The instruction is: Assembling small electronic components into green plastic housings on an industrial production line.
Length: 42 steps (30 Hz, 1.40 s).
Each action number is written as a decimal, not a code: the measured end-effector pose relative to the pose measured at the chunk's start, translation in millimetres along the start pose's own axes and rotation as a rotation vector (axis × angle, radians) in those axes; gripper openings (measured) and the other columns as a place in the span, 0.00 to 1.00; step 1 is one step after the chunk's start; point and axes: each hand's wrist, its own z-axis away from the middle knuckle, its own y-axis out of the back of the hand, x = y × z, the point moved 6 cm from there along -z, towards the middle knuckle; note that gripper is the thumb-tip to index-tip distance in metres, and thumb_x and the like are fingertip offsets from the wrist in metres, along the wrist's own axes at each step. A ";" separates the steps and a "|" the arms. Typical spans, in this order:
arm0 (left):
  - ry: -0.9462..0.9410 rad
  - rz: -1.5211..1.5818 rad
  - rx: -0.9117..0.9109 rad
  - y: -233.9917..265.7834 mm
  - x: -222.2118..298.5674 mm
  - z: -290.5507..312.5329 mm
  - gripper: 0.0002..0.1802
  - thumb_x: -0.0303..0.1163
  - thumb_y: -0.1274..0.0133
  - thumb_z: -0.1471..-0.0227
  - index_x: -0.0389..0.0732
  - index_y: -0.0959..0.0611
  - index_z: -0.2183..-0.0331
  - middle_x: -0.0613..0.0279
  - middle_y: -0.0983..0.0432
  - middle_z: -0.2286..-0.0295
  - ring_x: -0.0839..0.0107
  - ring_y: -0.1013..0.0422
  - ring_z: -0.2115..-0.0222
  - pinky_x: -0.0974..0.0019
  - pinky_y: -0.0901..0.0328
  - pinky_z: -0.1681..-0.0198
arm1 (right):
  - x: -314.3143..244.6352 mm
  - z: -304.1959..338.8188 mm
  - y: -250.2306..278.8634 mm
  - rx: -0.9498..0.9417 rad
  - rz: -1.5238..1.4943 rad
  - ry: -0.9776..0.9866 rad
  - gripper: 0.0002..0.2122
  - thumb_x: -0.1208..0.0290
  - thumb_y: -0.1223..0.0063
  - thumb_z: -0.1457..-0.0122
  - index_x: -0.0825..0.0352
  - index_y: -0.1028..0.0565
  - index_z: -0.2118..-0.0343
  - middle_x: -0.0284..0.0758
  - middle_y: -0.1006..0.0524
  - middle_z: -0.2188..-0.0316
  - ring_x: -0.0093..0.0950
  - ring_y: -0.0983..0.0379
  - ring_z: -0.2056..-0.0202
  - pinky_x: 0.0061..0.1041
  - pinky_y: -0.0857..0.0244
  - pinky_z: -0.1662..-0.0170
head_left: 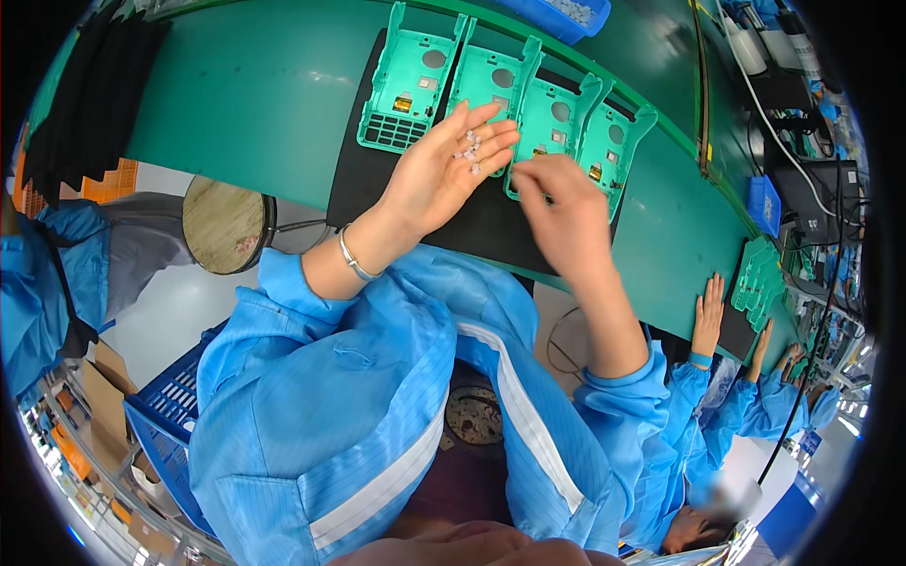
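My left hand [444, 170] is palm up with its fingers extended, carrying several small whitish translucent pieces [470, 146]. My right hand [566, 203], its fingers curled together in a pinch, is over the lower part of the third green plastic housing [561, 111] from the left; whatever the fingertips hold is hidden. A first housing [412, 75], with a grid of key openings, lies to the left. The second housing [486, 71] is partly covered by my left fingers. At the right of the row is a fourth housing [613, 132].
Beneath the housings is a black mat [354, 179] on the green table [245, 85]. A blue bin [557, 17] of small white parts stands at the far edge. Along the table to the right are co-workers' hands [708, 316] and stacked green housings [758, 278]. A round stool [225, 224] stands left.
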 end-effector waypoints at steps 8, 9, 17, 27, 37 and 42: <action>0.054 -0.005 -0.014 -6.9 -8.5 2.6 0.31 0.45 0.63 0.40 0.30 0.41 0.45 0.45 0.39 0.49 0.61 0.41 0.46 0.60 0.46 0.43 | -26.3 -5.0 -11.2 -0.038 0.127 0.269 0.06 0.77 0.42 0.53 0.67 0.25 0.70 0.34 0.25 0.72 0.32 0.27 0.73 0.26 0.32 0.72; 0.049 -0.002 -0.012 -6.4 -7.7 3.9 0.31 0.45 0.63 0.40 0.30 0.41 0.45 0.45 0.39 0.49 0.61 0.41 0.46 0.60 0.46 0.43 | -27.2 -4.9 -11.7 -0.063 0.134 0.297 0.06 0.78 0.42 0.54 0.67 0.25 0.71 0.33 0.25 0.72 0.32 0.27 0.73 0.26 0.32 0.73; 0.067 0.038 -0.035 -2.9 -9.4 4.0 0.30 0.45 0.61 0.41 0.32 0.39 0.46 0.46 0.39 0.49 0.60 0.41 0.46 0.60 0.45 0.44 | -26.0 -6.5 -15.2 -0.077 0.080 0.286 0.05 0.77 0.44 0.54 0.66 0.26 0.73 0.34 0.26 0.75 0.33 0.28 0.76 0.28 0.34 0.75; -0.040 -0.093 0.003 7.1 2.0 12.7 0.24 0.32 0.59 0.41 0.29 0.38 0.46 0.46 0.38 0.50 0.62 0.40 0.47 0.62 0.44 0.44 | 38.1 -25.5 -4.8 -0.051 0.148 -0.190 0.05 0.72 0.47 0.50 0.67 0.24 0.74 0.37 0.25 0.78 0.32 0.27 0.78 0.29 0.34 0.74; 0.024 -0.193 0.013 12.0 7.2 24.3 0.20 0.29 0.59 0.42 0.32 0.33 0.48 0.54 0.29 0.57 0.71 0.31 0.56 0.68 0.36 0.50 | 37.4 -24.5 -8.7 -0.039 0.504 0.114 0.03 0.73 0.49 0.49 0.65 0.28 0.77 0.36 0.28 0.80 0.36 0.28 0.78 0.33 0.35 0.77; -0.035 -0.128 -0.034 10.5 10.6 26.4 0.20 0.31 0.60 0.41 0.32 0.31 0.49 0.55 0.28 0.60 0.72 0.30 0.60 0.69 0.34 0.53 | 39.1 -33.6 -14.4 -0.070 0.622 0.215 0.06 0.73 0.50 0.49 0.65 0.31 0.80 0.36 0.29 0.81 0.34 0.29 0.81 0.31 0.36 0.80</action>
